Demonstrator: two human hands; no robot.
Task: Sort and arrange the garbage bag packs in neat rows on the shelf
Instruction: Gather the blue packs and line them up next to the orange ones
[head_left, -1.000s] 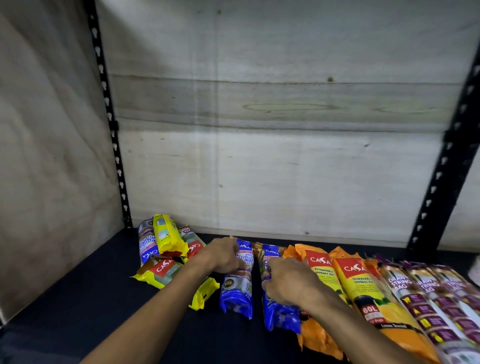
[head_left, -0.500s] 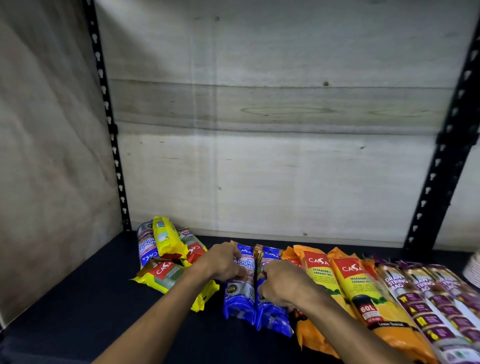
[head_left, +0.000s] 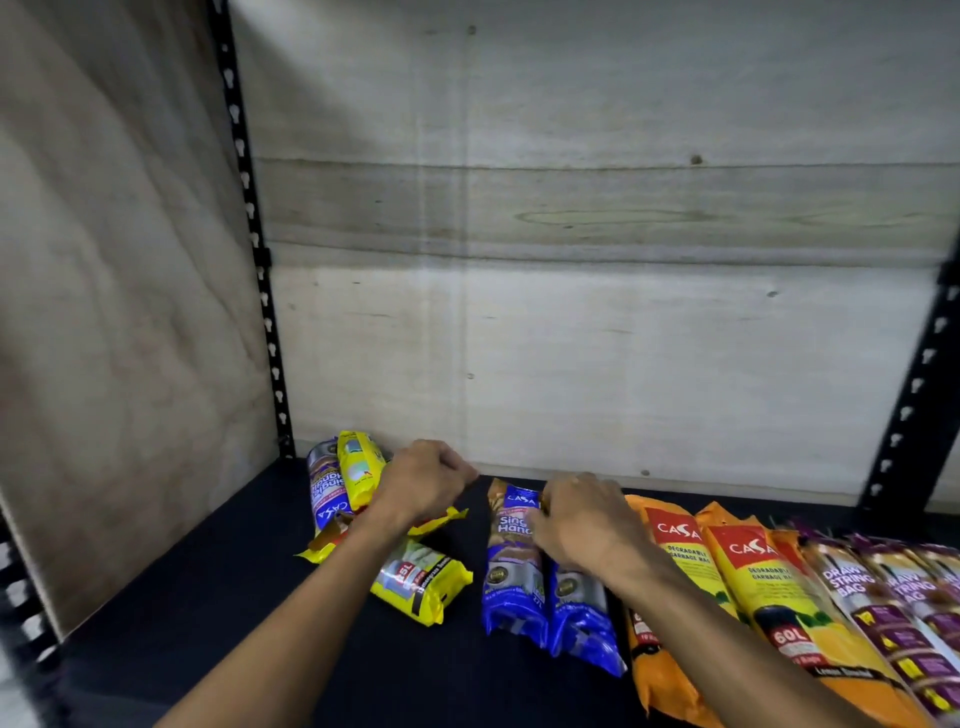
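Two blue garbage bag packs (head_left: 511, 571) lie side by side on the dark shelf (head_left: 234, 623). My right hand (head_left: 582, 525) covers the top of the right blue pack (head_left: 582, 618), fingertips touching the left one. My left hand (head_left: 423, 480) hovers with curled fingers over a loose pile at the back left. That pile holds a yellow pack (head_left: 358, 467), a reversed blue-white pack (head_left: 324, 493) and a yellow pack (head_left: 423, 584) lying crosswise in front. Whether my left hand grips anything is hidden.
To the right lie two orange-yellow packs (head_left: 675, 545) and several purple drawstring packs (head_left: 857, 587) in a row. Wooden panels close the back and left side. Black slotted uprights (head_left: 254, 234) stand at the back corners. Bare shelf shows at the front left.
My left hand left the blue pack and moved left over the yellow pile. The two blue packs now lie pressed together. The front yellow pack shifted.
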